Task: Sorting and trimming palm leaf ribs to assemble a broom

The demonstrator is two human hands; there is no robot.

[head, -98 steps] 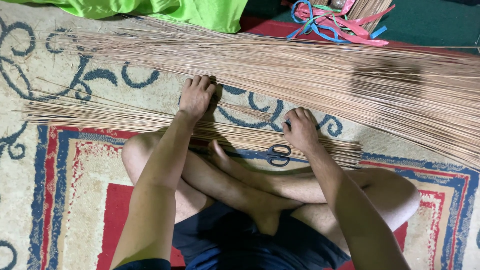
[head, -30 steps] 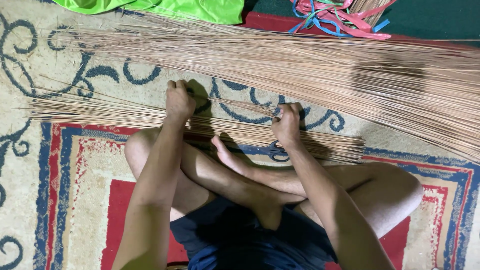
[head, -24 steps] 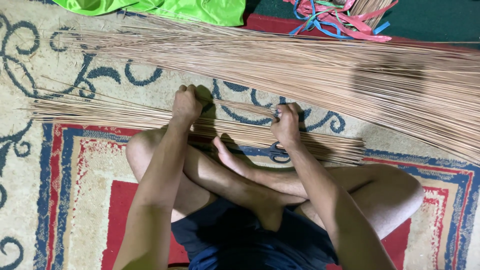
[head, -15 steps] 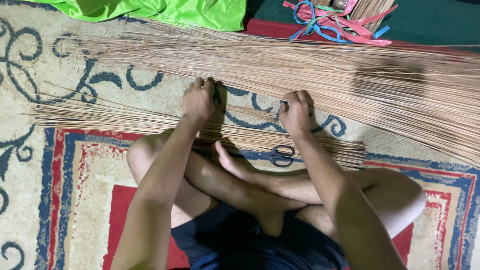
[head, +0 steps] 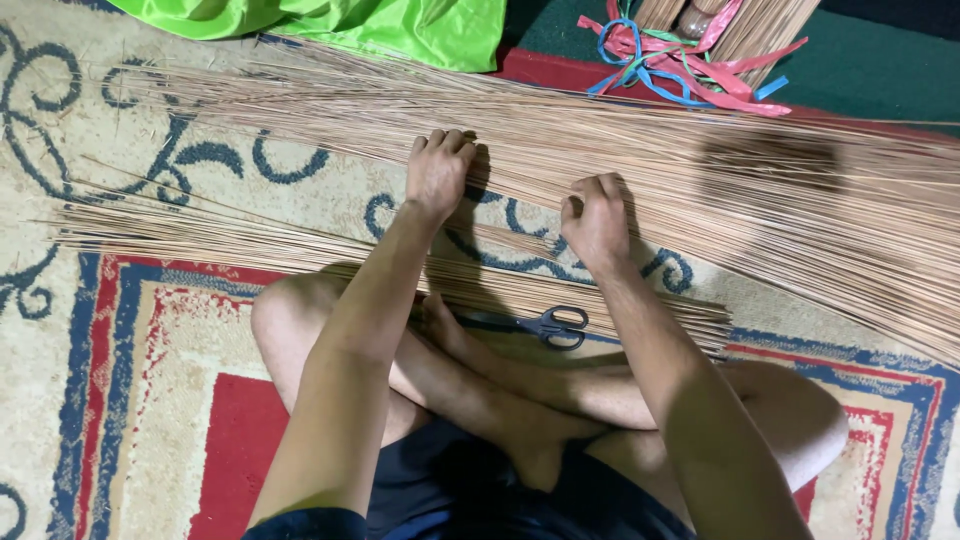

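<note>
The big heap of thin sticks (head: 700, 170) lies spread across the patterned rug (head: 150, 380), running left to right beyond the person's crossed legs. Both arms reach forward over the knees. The left hand (head: 438, 172) rests knuckles-up on the heap's near edge, fingers curled into the sticks. The right hand (head: 594, 218) is clenched, pinching a few sticks at that same edge; how many, I cannot tell. A smaller bundle (head: 250, 240) lies nearer, across the shins, with black scissors (head: 535, 324) on it. The green cloth (head: 380, 25) and ribbon-tied bundles (head: 700, 40) are cut off at the top.
</note>
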